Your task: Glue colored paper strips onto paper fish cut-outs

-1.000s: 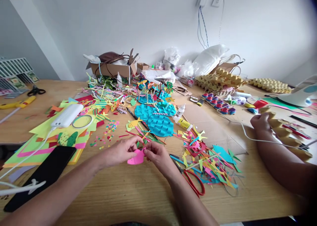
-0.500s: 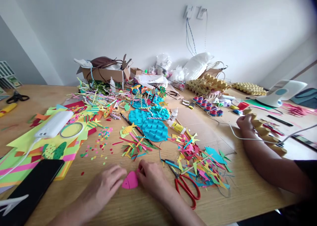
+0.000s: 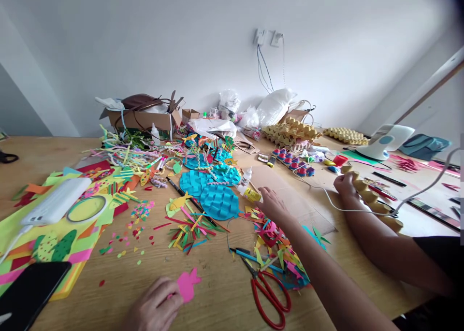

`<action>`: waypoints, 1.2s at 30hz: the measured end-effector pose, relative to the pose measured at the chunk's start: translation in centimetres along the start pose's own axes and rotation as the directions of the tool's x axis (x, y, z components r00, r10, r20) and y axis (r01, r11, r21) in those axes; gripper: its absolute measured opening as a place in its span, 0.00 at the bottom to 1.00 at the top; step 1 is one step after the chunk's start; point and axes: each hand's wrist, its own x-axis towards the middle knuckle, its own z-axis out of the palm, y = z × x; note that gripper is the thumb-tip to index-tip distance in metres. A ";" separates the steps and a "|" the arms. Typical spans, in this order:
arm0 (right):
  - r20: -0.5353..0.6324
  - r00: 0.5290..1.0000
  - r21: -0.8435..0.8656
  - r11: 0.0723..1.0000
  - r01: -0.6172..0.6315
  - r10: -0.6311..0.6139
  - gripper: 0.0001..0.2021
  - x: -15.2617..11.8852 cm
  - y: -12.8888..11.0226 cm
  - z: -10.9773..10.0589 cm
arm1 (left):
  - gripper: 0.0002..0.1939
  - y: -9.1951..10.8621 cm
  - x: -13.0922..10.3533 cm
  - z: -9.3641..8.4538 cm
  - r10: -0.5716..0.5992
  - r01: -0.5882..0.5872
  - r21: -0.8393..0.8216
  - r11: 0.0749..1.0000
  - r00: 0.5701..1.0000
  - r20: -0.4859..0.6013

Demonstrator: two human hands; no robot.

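At the table's near edge my left hand (image 3: 155,304) pinches a pink paper fish (image 3: 186,286), thumb and fingers closed on its left side, its forked tail pointing up and right. My right hand (image 3: 271,204) is stretched forward, its fingers closed about the base end of a yellow-labelled glue bottle (image 3: 251,194) that lies on its side. A small white bottle (image 3: 247,177) stands just behind it. To the left of these is a blue paper oval with raised folds (image 3: 219,201). Red-handled scissors (image 3: 270,297) lie below my right forearm.
Paper scraps (image 3: 279,244) and thin strips (image 3: 192,224) litter the middle. At left lie coloured sheets (image 3: 78,273), a white power strip-like block (image 3: 56,200) and a black phone (image 3: 36,292). On the right, another person's hand (image 3: 346,183) holds an egg-carton strip (image 3: 366,193) beside a cable (image 3: 337,205).
My right hand has left the pink fish and reached forward and right to the glue bottle. My left hand keeps the fish, now turned and lower in view. The view has shifted slightly.
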 end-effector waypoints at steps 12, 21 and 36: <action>0.056 0.998 -0.075 0.997 -0.018 0.022 0.15 3.0 0.1 3.6 | 0.22 -0.6 0.7 -1.4 -0.179 0.219 -0.246 0.944 0.968 0.175; -0.055 0.998 0.035 0.999 0.016 -0.014 0.17 0.9 -0.2 0.6 | 0.15 -0.5 0.5 -1.9 -0.122 0.127 -0.136 0.983 0.991 0.046; 0.099 0.932 0.944 0.329 0.022 -0.349 0.18 -13.2 -8.8 -2.6 | 0.31 3.5 6.2 -3.4 -0.483 0.480 -0.815 0.326 0.825 0.293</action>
